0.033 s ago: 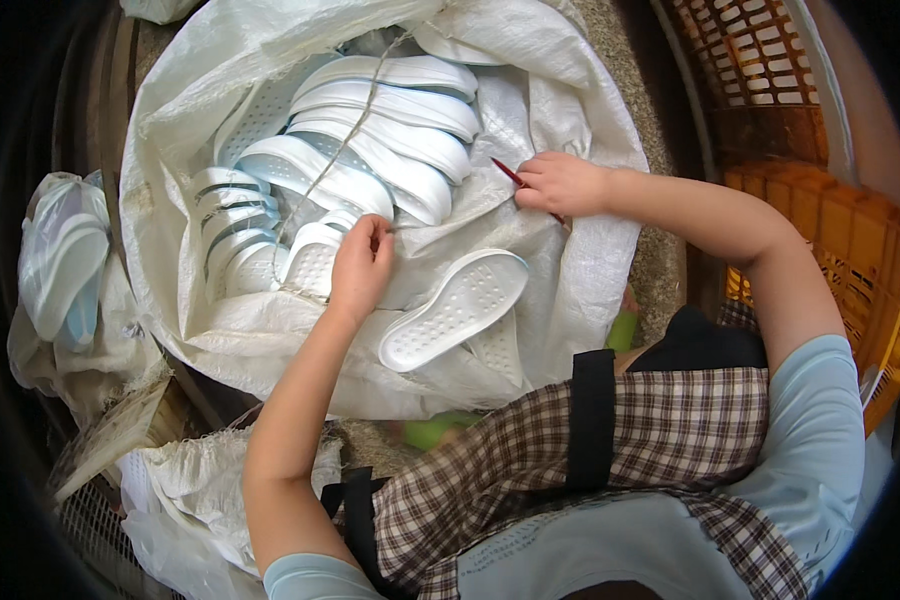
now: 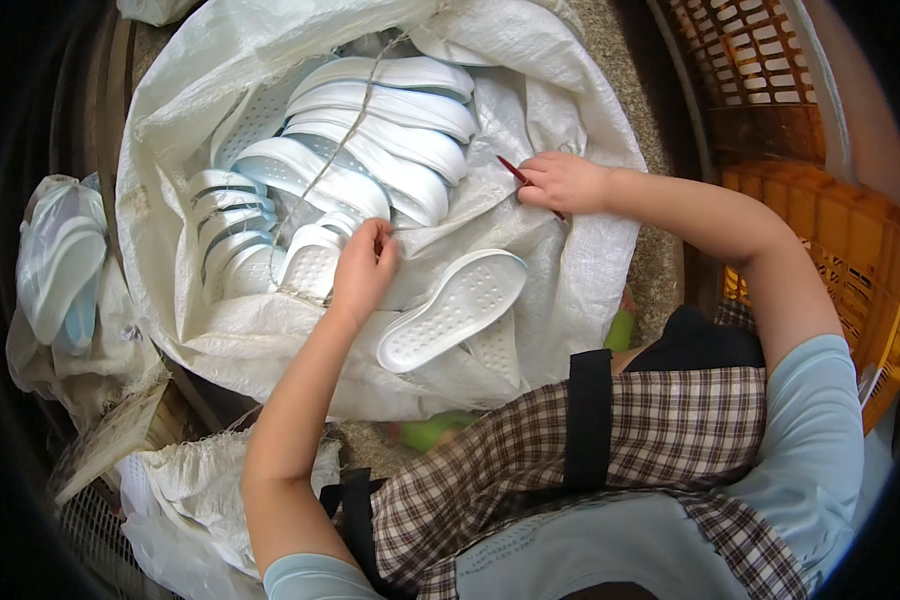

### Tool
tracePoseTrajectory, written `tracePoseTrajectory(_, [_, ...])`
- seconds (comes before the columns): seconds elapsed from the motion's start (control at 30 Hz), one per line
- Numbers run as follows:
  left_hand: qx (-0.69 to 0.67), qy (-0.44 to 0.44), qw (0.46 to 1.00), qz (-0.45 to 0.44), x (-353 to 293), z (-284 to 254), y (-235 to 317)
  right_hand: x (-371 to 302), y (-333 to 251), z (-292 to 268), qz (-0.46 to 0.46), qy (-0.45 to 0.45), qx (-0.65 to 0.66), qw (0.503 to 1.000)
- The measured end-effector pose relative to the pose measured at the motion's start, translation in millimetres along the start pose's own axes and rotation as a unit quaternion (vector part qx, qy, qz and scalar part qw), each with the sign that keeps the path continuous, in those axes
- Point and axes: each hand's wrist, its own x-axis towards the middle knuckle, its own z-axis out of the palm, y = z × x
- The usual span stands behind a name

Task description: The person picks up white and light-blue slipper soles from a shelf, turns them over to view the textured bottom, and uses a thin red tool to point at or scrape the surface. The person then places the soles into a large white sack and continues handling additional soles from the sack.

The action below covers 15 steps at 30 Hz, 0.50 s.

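A large white woven sack (image 2: 180, 330) lies open in front of me, with several white and pale blue shoe soles (image 2: 385, 122) stacked inside. My left hand (image 2: 365, 262) is over the near soles, its fingers curled in, and whatever they hold, if anything, is hidden. My right hand (image 2: 568, 184) is closed around a slim red pointed tool (image 2: 511, 169) at the sack's right side; its exact kind is unclear. Between and below my hands, one white dimpled sole (image 2: 452, 312) rests apart from the stacks. A thin string (image 2: 355, 125) runs across the stacked soles.
Orange plastic crates (image 2: 815, 225) stand on the right. At the left is a clear plastic bag (image 2: 63, 265) with soles in it. Another white sack (image 2: 210, 490) sits at the lower left, beside a dark mesh basket (image 2: 95, 525). Rough floor (image 2: 660, 265) shows beside the large sack.
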Motion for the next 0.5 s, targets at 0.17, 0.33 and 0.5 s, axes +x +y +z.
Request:
tracePoseTrajectory(0.17, [0.076,-0.017,0.997,0.016,-4.1,12.8,-0.7,-12.8,-0.8,7.1,0.016,0.068,-0.014,0.997])
tracePoseTrajectory(0.33, [0.168,-0.179,0.965,0.088,-39.6,25.1,8.1,-16.1,-36.9,-5.9,0.045,-0.109,0.046,0.992])
tracePoseTrajectory(0.5, [0.17,-0.26,0.951,0.002,-44.0,33.9,0.7,-22.5,-67.7,8.3,0.15,-0.314,-0.032,0.937])
